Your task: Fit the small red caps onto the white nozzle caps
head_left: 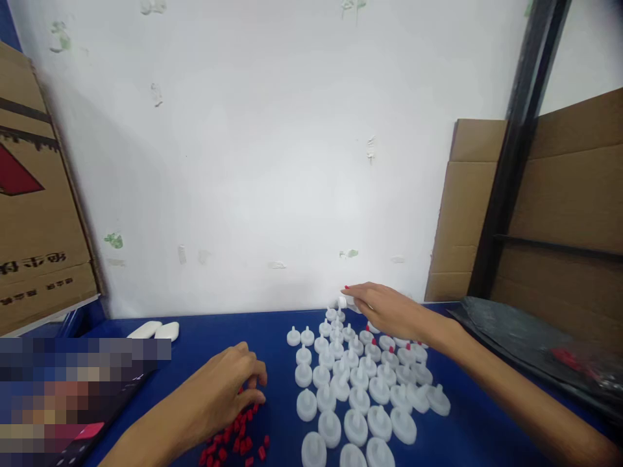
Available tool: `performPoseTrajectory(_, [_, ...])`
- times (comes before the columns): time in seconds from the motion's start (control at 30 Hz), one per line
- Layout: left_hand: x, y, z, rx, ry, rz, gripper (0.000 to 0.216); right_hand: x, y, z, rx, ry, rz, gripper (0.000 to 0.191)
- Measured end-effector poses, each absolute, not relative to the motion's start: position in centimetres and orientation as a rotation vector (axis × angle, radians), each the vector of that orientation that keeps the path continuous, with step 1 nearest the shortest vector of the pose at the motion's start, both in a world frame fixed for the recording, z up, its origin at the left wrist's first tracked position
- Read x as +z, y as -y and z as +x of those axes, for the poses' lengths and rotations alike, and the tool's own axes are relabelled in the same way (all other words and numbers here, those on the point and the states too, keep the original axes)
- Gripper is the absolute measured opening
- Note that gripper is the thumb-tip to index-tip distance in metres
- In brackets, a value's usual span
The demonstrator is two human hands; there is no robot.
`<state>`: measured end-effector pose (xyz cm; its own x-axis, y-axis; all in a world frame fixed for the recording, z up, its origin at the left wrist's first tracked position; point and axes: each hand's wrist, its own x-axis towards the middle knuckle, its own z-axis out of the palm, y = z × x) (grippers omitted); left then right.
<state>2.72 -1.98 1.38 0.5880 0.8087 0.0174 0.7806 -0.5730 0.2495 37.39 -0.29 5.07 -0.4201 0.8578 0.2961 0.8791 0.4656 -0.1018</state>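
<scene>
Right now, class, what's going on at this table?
A person's left hand is at some small red pieces on the blue table. The right hand is at the far end of the rows of spouted white pieces, a red spot showing at its fingers. Some carry red tips; most show none.

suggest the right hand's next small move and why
Probably, the right hand should seat what looks like a small red cap at its fingertips on a bare white nozzle lid close by: several neighbouring lids have red tips, while many nozzles are bare.
</scene>
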Motion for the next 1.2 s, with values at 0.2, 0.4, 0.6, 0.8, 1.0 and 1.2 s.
performPoseTrajectory(0.2, [0.3, 1.9, 2.8, 0.156, -1.362, 2.572, 0.008, 2.6, -1.8, 39.4, 0.097, 2.578, -1.594, 0.071])
performPoseTrajectory(0.4, [-0.9, 1.3, 3.2, 0.121, -1.355, 2.637, 0.014, 1.5, -2.8, 40.2, 0.135, 2.592, -1.589, 0.066])
performPoseTrajectory(0.6, [-1.1, 2.0, 3.3, 0.163, -1.322, 2.703, 0.016, 0.7, -3.0, 38.8, 0.000, 2.455, -1.499, 0.044])
performPoseTrajectory(0.8, [-0.4, 2.8, 3.7, 0.154, -1.359, 2.723, 0.018, -0.8, -2.9, 37.8, -0.029, 2.443, -1.493, 0.054])
performPoseTrajectory(1.0, [-0.1, 3.1, 3.9, 0.174, -1.355, 2.747, 0.019, -1.6, -3.3, 37.7, -0.130, 2.437, -1.541, 0.033])
performPoseTrajectory(1.2, [0.1, 3.0, 4.1, 0.211, -1.321, 2.762, 0.020, -1.6, -3.7, 37.7, -0.158, 2.378, -1.644, 0.031])
